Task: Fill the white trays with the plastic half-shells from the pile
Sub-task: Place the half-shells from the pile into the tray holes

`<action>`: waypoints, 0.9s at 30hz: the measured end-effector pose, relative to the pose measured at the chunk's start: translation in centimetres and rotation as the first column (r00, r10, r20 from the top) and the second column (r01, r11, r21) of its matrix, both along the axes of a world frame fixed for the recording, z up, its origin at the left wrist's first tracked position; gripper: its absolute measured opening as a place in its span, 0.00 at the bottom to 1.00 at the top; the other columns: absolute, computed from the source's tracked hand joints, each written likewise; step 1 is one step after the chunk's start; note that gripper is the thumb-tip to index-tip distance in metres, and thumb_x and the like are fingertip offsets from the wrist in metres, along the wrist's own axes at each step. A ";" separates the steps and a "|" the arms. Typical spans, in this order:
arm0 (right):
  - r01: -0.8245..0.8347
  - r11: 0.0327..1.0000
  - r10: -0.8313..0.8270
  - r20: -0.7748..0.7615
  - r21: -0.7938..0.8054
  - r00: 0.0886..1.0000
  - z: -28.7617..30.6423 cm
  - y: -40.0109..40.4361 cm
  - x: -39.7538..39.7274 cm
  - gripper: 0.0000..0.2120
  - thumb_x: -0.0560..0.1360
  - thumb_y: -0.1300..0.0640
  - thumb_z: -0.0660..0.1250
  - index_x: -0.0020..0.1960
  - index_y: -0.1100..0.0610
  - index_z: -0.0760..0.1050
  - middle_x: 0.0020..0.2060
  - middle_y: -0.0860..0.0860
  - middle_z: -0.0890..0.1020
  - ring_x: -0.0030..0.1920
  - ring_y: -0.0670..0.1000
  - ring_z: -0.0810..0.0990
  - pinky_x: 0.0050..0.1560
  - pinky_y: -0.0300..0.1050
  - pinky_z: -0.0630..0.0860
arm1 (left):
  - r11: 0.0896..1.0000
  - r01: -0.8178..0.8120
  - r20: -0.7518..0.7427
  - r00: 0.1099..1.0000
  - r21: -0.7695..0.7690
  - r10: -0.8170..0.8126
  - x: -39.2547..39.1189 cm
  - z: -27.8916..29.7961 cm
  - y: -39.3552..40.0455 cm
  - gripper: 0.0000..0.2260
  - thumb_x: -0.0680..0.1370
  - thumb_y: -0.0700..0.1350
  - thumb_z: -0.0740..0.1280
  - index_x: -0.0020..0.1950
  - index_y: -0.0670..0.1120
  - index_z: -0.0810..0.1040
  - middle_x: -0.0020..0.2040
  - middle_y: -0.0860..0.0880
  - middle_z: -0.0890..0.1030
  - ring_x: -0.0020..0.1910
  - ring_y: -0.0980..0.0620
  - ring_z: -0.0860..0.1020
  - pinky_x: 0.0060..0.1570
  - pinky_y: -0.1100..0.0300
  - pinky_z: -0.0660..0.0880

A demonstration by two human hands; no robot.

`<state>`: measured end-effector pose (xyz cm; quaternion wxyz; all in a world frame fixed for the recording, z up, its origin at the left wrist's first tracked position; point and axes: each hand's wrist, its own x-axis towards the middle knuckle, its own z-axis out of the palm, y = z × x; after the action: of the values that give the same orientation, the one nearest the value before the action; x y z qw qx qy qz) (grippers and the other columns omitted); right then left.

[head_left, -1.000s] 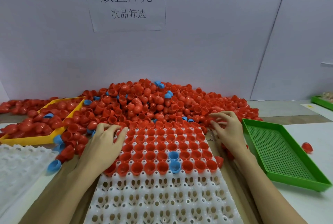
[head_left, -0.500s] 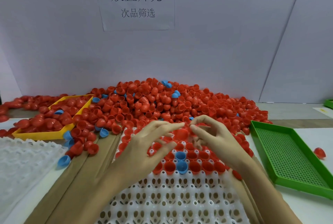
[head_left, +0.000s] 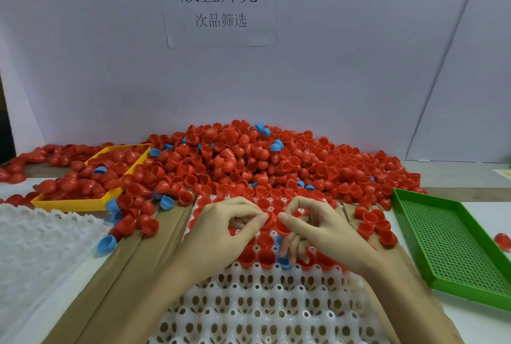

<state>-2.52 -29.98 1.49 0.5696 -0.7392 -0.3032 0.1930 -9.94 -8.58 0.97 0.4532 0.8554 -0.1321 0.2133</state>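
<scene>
Over the middle of the white tray (head_left: 265, 313) both hands are meeting, and they are covering several filled pockets, so the row beneath them is hard to make out. The left hand (head_left: 221, 236) is curling its fingers and pinching a red half-shell (head_left: 269, 219) between thumb and forefinger. The right hand (head_left: 318, 230) is pinching a second red shell (head_left: 282, 229) just beside it, its lower fingers pointing down at the tray. A blue shell (head_left: 284, 262) is peeking out below those fingers. The tray's near edge is running out of the picture. Behind it the pile (head_left: 249, 161) is lying against the wall, spilling into a yellow tray (head_left: 83, 204). A green tray (head_left: 453, 247) is sitting on the tabletop (head_left: 486, 213) to the right, partly cut off.
</scene>
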 end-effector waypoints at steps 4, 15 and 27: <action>-0.107 0.994 0.107 -0.021 0.020 0.994 -0.4 0.2 -0.1 0.20 0.85 0.46 0.63 0.56 0.65 0.75 0.43 0.63 0.88 0.39 0.60 0.87 0.40 0.43 0.83 | 0.997 0.062 -0.124 0.990 -0.039 -0.067 0.3 0.1 0.9 0.08 0.76 0.53 0.76 0.53 0.54 0.88 0.54 0.63 0.84 0.53 0.61 0.83 0.54 0.66 0.80; 0.210 0.958 -0.213 -0.008 0.196 0.977 -0.8 -2.1 2.3 0.18 0.83 0.45 0.64 0.50 0.57 0.85 0.39 0.60 0.85 0.36 0.54 0.82 0.37 0.38 0.80 | 0.898 0.318 -0.599 0.797 0.304 -0.079 -3.2 4.3 9.1 0.05 0.72 0.49 0.79 0.43 0.59 0.87 0.52 0.63 0.80 0.50 0.58 0.82 0.54 0.58 0.81; 0.233 0.949 -0.242 0.016 0.214 0.970 -1.3 -2.5 3.1 0.18 0.82 0.43 0.65 0.49 0.57 0.85 0.38 0.59 0.84 0.36 0.54 0.82 0.38 0.39 0.80 | 0.840 0.361 -0.693 0.720 0.405 0.025 -3.0 3.5 9.5 0.05 0.71 0.52 0.80 0.44 0.56 0.87 0.47 0.48 0.86 0.43 0.50 0.84 0.42 0.60 0.80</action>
<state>0.57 -32.49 0.21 0.6572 -0.7097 -0.2427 0.0745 -12.92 0.94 4.47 0.2424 0.9453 -0.0911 -0.1982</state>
